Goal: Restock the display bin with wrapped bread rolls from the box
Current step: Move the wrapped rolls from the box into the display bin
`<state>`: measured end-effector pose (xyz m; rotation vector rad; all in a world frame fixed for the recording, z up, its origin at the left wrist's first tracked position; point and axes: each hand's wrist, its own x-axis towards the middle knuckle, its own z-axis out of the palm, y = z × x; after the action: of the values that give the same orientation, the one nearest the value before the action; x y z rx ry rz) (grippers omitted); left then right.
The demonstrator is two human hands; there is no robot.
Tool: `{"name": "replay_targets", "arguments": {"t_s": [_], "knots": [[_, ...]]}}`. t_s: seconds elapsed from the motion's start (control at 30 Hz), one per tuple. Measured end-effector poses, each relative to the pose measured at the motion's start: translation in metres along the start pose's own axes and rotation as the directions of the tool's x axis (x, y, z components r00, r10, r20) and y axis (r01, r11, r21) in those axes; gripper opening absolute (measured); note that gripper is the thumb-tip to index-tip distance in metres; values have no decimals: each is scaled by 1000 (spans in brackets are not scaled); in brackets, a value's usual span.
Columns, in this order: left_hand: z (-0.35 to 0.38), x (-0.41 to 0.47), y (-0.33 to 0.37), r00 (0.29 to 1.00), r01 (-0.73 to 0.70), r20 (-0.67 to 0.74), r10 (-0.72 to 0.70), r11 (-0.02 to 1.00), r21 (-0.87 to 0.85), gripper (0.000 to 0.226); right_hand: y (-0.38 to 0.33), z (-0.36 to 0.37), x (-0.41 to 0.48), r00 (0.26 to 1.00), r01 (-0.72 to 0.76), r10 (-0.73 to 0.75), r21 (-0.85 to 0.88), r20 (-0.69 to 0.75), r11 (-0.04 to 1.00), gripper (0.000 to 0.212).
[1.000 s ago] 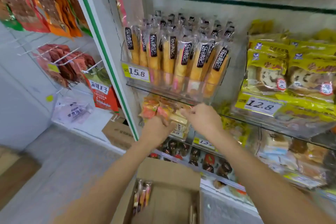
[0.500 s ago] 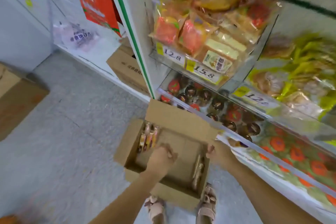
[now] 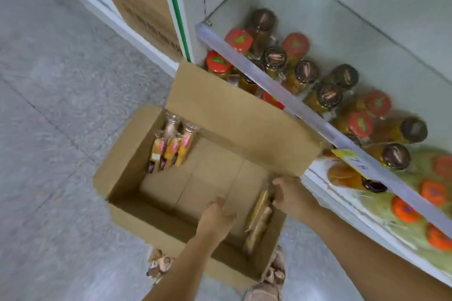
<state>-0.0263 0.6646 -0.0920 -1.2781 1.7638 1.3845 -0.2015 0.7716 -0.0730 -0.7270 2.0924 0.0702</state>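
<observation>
An open cardboard box (image 3: 137, 156) stands on the floor in front of the shelf. A few wrapped bread rolls (image 3: 171, 146) lean against its far left wall. More wrapped rolls (image 3: 259, 220) stand along its right wall. My left hand (image 3: 217, 217) hovers inside the box over the bare bottom, fingers loosely curled, holding nothing. My right hand (image 3: 291, 195) is at the box's right wall, its fingers touching the top of the rolls there; whether it grips them is unclear. The display bin is out of view.
The bottom shelf (image 3: 367, 39) to the right holds several jars with red and brown lids (image 3: 327, 95) behind a clear rail (image 3: 276, 90). Another cardboard carton (image 3: 144, 2) stands at the upper left. My sandalled feet (image 3: 271, 273) are just below the box. Grey floor lies to the left.
My view has dropped from the display bin down to the box. Both hands came down from the shelf into the box, the right one reaching the rolls at the right wall.
</observation>
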Motion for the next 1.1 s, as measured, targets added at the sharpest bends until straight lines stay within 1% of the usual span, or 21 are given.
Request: {"name": "replay_targets", "arguments": {"t_s": [0.07, 0.2, 0.3, 0.37, 0.43, 0.47, 0.53, 0.6, 0.67, 0.73, 0.83, 0.9, 0.97, 1.0, 1.03, 1.1], "knots": [[21, 28, -13, 1000, -2, 31, 1, 999, 40, 35, 10, 19, 29, 999, 37, -35, -90, 23, 995, 37], [62, 72, -38, 994, 29, 103, -36, 997, 69, 41, 28, 55, 81, 986, 145, -113, -288, 126, 947, 46], [93, 93, -50, 982, 32, 184, -52, 994, 108, 33, 38, 76, 110, 961, 197, -113, -339, 252, 920, 52], [111, 104, -54, 974, 9, 222, -35, 993, 121, 29, 42, 87, 126, 938, 267, -147, -383, 314, 884, 51], [128, 111, -56, 960, 10, 275, -42, 993, 117, 33, 46, 99, 137, 912, 332, -178, -411, 370, 849, 51], [135, 113, -58, 953, 26, 298, -59, 993, 113, 37, 48, 104, 142, 903, 347, -171, -436, 393, 831, 52], [147, 119, -61, 944, 56, 319, -83, 994, 94, 49, 54, 113, 150, 900, 354, -140, -508, 412, 785, 53], [155, 125, -63, 938, 79, 329, -106, 992, 95, 58, 59, 118, 154, 916, 337, -120, -571, 383, 748, 54], [159, 130, -67, 933, 83, 340, -122, 989, 125, 61, 62, 121, 155, 930, 310, -106, -601, 351, 737, 55], [160, 132, -71, 928, 85, 352, -126, 988, 131, 59, 61, 123, 155, 934, 298, -85, -625, 348, 721, 54], [156, 130, -74, 912, 127, 389, -131, 991, 35, 56, 58, 118, 155, 938, 277, -59, -637, 341, 720, 50], [146, 125, -76, 915, 169, 380, -135, 984, -55, 45, 56, 111, 154, 937, 265, -45, -620, 347, 739, 45], [134, 118, -77, 921, 231, 358, -154, 955, -184, 31, 54, 105, 153, 926, 268, -35, -591, 375, 761, 33], [128, 115, -77, 920, 279, 349, -176, 921, -271, 24, 52, 101, 150, 920, 266, -22, -585, 390, 766, 28], [120, 112, -77, 909, 354, 355, -218, 855, -379, 17, 49, 96, 146, 915, 255, -2, -577, 403, 776, 27], [102, 103, -77, 863, 485, 427, -271, 684, -546, 18, 43, 86, 134, 908, 213, 34, -529, 418, 821, 33]]}}
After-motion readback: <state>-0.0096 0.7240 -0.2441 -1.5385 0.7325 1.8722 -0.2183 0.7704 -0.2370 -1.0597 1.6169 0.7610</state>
